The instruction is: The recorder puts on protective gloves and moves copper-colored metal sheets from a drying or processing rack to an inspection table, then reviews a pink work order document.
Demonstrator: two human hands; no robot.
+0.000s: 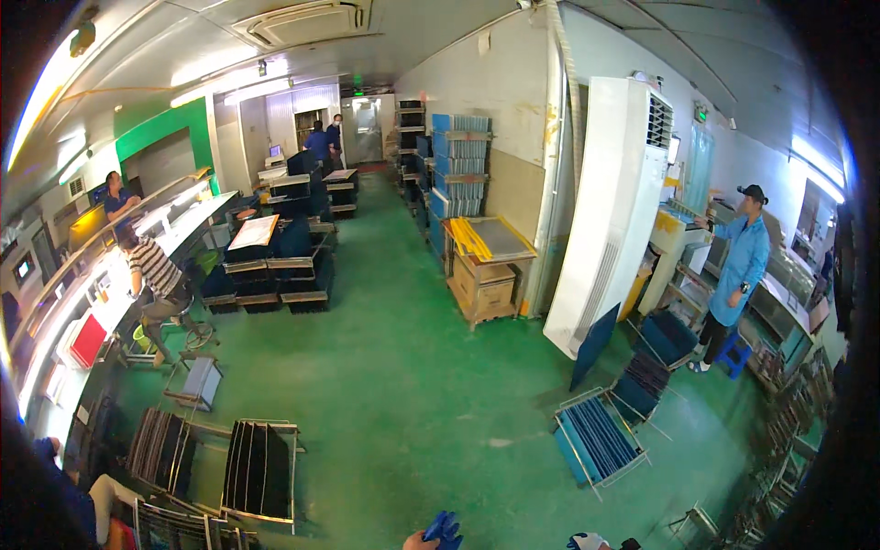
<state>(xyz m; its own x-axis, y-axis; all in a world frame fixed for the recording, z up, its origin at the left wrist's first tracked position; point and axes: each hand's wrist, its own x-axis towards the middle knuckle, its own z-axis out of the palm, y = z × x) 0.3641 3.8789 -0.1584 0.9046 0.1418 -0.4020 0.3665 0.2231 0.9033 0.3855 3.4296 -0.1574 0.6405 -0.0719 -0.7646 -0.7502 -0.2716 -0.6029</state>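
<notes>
At the bottom edge, part of my left hand (420, 543) shows bare skin, its fingers closed against a crumpled blue glove (445, 529). To its right, my right hand (587, 542) just enters the picture as a white and dark blue shape, apparently gloved. A dark band lies beside it, and its fingers are mostly cut off by the edge. Green floor (500, 440) lies beyond both hands.
Metal racks of dark panels (259, 469) stand at lower left; a rack of blue panels (600, 440) is at right. A tall white air conditioner (605, 211) leans into view. One person in a blue coat (741, 252) stands right; others work along the lit bench (115, 298).
</notes>
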